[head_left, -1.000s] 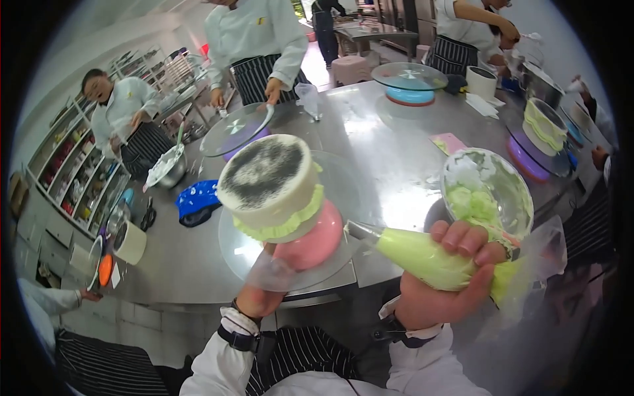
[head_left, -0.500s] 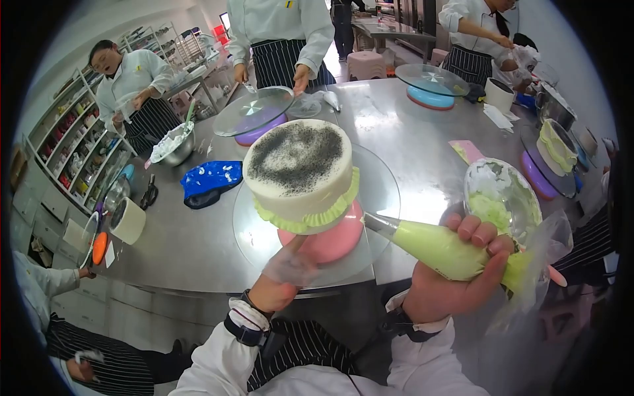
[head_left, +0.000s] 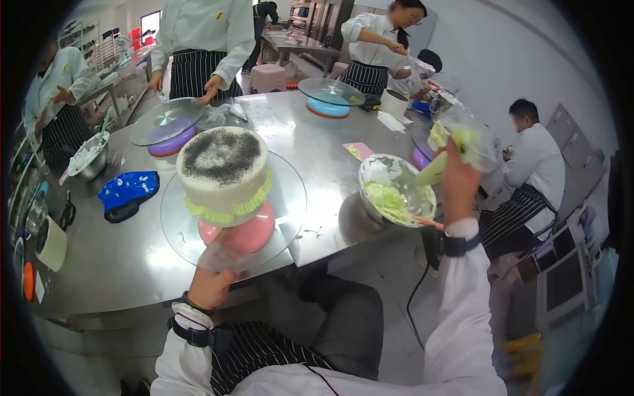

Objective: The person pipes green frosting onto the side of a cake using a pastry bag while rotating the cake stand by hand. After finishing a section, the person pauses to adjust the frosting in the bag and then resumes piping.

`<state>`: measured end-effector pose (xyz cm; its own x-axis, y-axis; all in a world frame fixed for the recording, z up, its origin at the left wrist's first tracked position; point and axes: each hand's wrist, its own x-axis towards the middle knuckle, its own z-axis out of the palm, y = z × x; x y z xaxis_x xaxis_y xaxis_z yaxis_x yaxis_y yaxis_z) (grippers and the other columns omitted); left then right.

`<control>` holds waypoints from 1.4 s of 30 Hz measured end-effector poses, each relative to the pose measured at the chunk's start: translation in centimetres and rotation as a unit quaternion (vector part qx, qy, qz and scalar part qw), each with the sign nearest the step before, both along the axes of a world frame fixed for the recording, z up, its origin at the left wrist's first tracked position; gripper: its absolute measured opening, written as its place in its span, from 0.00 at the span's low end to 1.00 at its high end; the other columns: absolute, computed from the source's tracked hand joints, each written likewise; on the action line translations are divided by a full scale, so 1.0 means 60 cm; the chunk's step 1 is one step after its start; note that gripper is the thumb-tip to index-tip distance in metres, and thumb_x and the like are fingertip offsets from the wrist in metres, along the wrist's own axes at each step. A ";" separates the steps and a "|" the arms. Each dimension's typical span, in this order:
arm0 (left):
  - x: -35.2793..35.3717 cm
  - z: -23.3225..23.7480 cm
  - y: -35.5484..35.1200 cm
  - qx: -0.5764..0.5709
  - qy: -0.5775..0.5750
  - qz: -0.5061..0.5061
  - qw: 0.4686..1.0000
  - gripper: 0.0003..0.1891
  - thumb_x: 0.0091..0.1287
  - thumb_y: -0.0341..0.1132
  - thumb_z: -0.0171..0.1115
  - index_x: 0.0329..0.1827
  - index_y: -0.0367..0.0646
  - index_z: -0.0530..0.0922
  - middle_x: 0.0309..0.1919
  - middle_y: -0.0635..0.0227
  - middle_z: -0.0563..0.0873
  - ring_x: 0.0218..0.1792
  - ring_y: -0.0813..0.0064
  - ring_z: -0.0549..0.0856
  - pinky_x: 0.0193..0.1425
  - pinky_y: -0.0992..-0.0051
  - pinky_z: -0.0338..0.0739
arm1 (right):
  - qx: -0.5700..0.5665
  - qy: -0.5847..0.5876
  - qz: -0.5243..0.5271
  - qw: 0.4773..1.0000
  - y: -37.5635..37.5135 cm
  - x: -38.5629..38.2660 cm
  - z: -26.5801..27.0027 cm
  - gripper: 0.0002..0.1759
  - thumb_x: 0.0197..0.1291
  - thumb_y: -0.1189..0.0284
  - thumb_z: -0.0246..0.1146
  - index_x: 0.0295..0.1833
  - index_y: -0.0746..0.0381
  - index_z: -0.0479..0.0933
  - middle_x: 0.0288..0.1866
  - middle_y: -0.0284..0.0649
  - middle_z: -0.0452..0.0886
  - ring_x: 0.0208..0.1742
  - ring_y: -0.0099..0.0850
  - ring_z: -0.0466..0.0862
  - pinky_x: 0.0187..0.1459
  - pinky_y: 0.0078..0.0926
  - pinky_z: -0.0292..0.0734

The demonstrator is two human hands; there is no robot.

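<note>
A white cake [head_left: 223, 158] with dark speckles on top and a pale green ruffle round its lower side stands on a glass turntable [head_left: 290, 198] with a pink base [head_left: 246, 231]. At the turntable's near edge, my left hand [head_left: 214, 270] has its fingers under the glass against the base, seen partly through it. My right hand [head_left: 460, 188] is raised and closed round a piping bag [head_left: 432, 170] of green cream, its tip end pointing down-left over the rim of a metal bowl [head_left: 429, 208]. White and green cream and a spatula are in that bowl.
A blue cloth-like item [head_left: 129, 191] lies left of the cake. Two more turntables, purple-based [head_left: 168, 125] and blue-based [head_left: 330, 96], stand farther back. A pink scraper [head_left: 358, 152] lies behind the bowl. Another cream bowl [head_left: 92, 158] is at the left. Several people work around the table.
The view has swung right. My right hand has lifted the piping bag from beside the cake to the bowl's right side, tilting it upward. My left hand remains at the turntable.
</note>
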<state>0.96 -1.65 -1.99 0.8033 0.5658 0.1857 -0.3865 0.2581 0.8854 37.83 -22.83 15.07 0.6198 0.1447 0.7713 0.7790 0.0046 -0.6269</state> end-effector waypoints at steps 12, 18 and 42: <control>-0.005 0.007 -0.003 -0.002 -0.020 0.004 1.000 0.49 0.52 0.50 0.73 0.73 0.42 0.55 0.34 0.75 0.75 0.31 0.86 0.73 0.35 0.85 0.68 | -0.078 0.042 -0.053 0.995 -0.004 0.022 -0.027 0.13 0.62 0.69 0.60 0.45 0.69 0.77 0.30 0.38 0.81 0.29 0.24 0.79 0.31 0.24 0.72; -0.004 0.013 -0.005 -0.007 -0.016 -0.001 1.000 0.49 0.52 0.50 0.73 0.73 0.41 0.55 0.33 0.75 0.75 0.31 0.85 0.73 0.35 0.85 0.69 | -0.080 0.011 -0.046 0.996 -0.003 0.027 -0.029 0.12 0.62 0.70 0.59 0.45 0.68 0.78 0.29 0.38 0.81 0.30 0.24 0.79 0.31 0.25 0.71; -0.009 -0.010 0.015 0.010 -0.001 -0.024 1.000 0.48 0.52 0.48 0.74 0.72 0.41 0.56 0.37 0.74 0.75 0.40 0.82 0.75 0.43 0.81 0.72 | -0.133 -0.095 -0.143 0.976 0.014 0.030 -0.011 0.13 0.63 0.70 0.57 0.44 0.70 0.77 0.32 0.43 0.83 0.33 0.27 0.79 0.37 0.27 0.71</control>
